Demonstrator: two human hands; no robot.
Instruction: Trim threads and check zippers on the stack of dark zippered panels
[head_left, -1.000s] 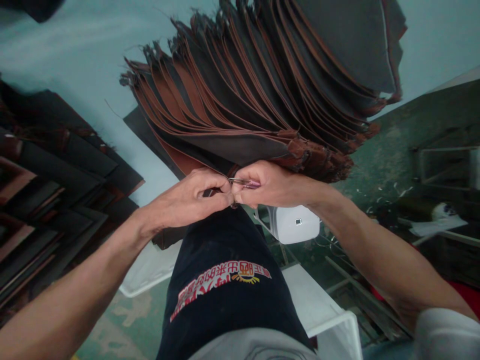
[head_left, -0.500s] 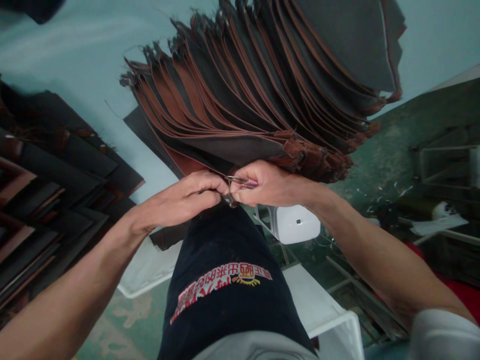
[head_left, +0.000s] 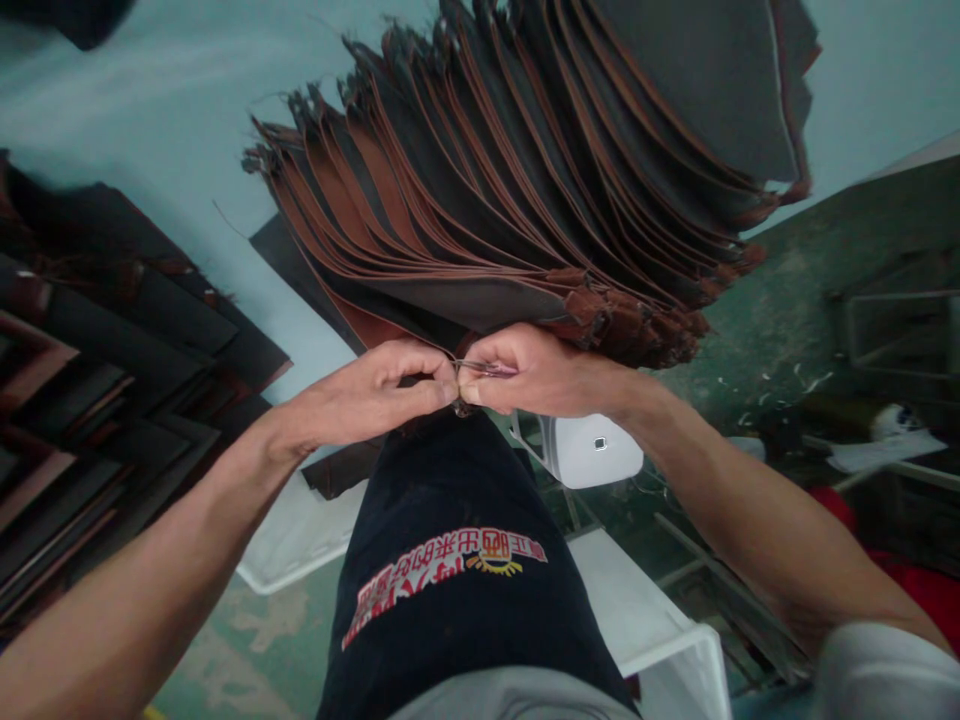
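My left hand (head_left: 386, 388) is closed in a pinch on the edge of the nearest grey and brown leather-like piece (head_left: 379, 325), at the front of a thick fanned stack (head_left: 480, 190). Touching its fingertips, my right hand (head_left: 525, 368) is also closed. Across its fingers lies a slim metal tool with a pinkish part, which looks like thread snips (head_left: 491, 369), its tip pointing left at the pinched edge. A small dark frayed bit (head_left: 463, 408) shows just below the fingertips. What exactly lies between the fingers is partly hidden.
The stack rests on a pale blue table (head_left: 225, 60). More dark pieces (head_left: 142, 330) are piled at the left. Below are a dark apron (head_left: 450, 480), a white plastic container (head_left: 600, 455) and a white crate (head_left: 637, 600). Metal frames (head_left: 900, 330) stand at the right.
My left thumb has moved right and now meets my right fingertips over the pinched edge. The snips' tip has dropped slightly. The stack looks the same.
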